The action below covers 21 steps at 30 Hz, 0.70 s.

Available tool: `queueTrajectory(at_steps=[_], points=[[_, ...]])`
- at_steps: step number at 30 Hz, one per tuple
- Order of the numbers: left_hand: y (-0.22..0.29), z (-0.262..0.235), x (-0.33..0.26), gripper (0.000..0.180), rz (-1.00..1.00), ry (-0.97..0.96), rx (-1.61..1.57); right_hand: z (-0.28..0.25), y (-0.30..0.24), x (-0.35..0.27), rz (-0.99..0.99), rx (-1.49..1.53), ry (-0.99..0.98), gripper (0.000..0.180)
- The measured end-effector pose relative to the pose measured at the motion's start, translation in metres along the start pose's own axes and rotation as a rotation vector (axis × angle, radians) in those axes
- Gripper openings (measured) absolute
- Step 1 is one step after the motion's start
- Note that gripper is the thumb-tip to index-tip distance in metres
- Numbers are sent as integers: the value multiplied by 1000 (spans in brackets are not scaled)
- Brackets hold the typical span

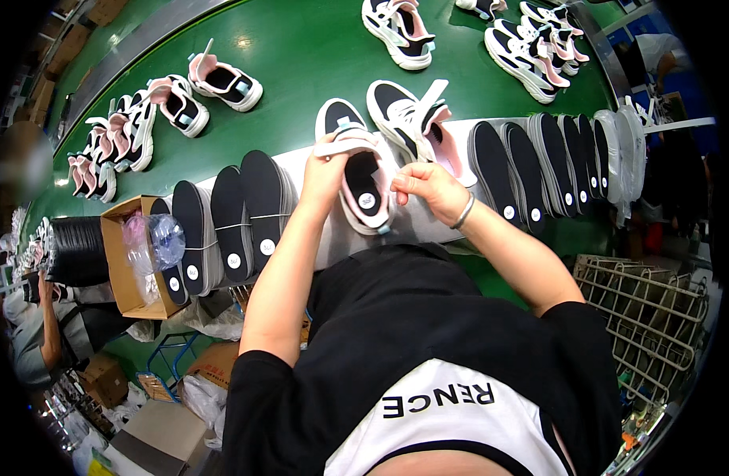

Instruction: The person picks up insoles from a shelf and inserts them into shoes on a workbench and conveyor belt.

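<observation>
A white, black and pink sneaker (354,214) is in front of me, toe pointing away. My left hand (323,181) grips its left side, the thumb up by the tongue. A black insole (363,176) with a round white sticker at the heel shows inside it. My right hand (433,190) is at the right side of the opening, its fingers curled and pinched together; what is between them, if anything, is too small to make out. A second sneaker (396,119) stands just beyond, its tongue raised.
Black insole stacks (271,206) line the bench edge on my left, and more stacks (491,170) on my right. An open cardboard box (126,278) holds clear plastic. Several sneakers (221,83) stand on the green surface (301,47). A wire rack (638,317) is at lower right. Another person's arm (50,321) shows at far left.
</observation>
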<state>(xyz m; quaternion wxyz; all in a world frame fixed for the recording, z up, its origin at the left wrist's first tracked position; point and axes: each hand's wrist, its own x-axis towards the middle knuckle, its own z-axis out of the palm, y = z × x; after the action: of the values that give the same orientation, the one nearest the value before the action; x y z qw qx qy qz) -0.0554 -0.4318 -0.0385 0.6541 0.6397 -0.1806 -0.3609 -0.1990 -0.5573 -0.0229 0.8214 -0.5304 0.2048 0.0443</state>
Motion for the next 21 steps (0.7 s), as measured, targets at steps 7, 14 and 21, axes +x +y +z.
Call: queueTrajectory(at_steps=[7, 14, 21], points=[[32, 17, -57, 38, 320, -28, 358, 19, -24, -36, -89, -487, 189, 19], [75, -33, -73, 14, 366, 314, 619, -11, -17, -43, -441, -1169, 357, 23], [90, -249, -137, 38, 37, 1227, 1639, -33, -3, -50, 22, -1386, 313, 31]])
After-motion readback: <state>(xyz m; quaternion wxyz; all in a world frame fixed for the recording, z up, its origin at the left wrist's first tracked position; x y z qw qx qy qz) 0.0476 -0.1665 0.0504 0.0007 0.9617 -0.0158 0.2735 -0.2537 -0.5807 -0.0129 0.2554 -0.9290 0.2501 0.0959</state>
